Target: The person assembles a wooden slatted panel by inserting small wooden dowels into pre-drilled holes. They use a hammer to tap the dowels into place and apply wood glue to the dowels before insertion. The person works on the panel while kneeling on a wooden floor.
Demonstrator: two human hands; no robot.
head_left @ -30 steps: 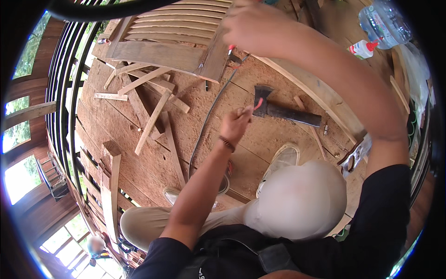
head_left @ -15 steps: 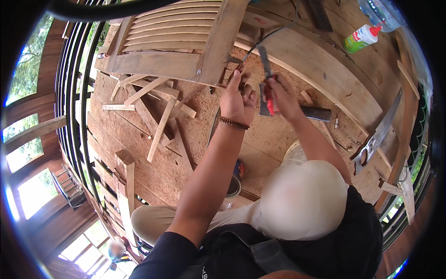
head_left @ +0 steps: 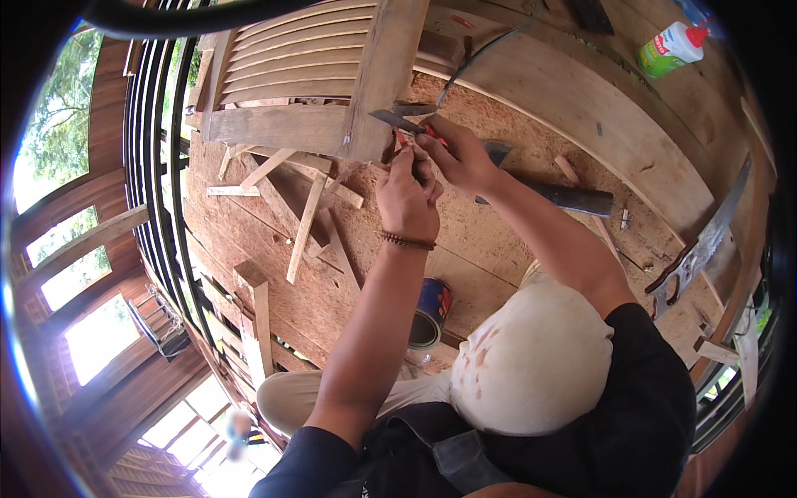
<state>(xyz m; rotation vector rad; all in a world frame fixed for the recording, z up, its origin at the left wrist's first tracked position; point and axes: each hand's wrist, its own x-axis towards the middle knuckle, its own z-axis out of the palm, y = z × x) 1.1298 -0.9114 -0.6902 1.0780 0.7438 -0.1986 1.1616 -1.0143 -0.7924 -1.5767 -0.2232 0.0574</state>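
Note:
My right hand (head_left: 465, 158) is closed around the red handle of a knife (head_left: 395, 121). Its dark blade points left, across the corner of a slatted wooden frame (head_left: 278, 123). Just below it, my left hand (head_left: 407, 195), with a beaded bracelet at the wrist, has its fingers pinched together; whatever they hold is too small and covered to make out. Both hands nearly touch beside the frame's end. A dark-handled hammer (head_left: 569, 199) lies on the boards to the right of my hands.
Offcut sticks (head_left: 307, 224) lie scattered at left on the sawdust-covered boards. A paint can (head_left: 429, 311) stands by my knee. At right are a handsaw (head_left: 701, 241), a curved plank (head_left: 581, 116) and a glue bottle (head_left: 671, 50). Railings (head_left: 162, 158) run along the left.
My right hand has brought the knife leftward to the frame's corner, beside my left hand. The blade has swung from pointing away to pointing left. The whole view has shifted slightly.

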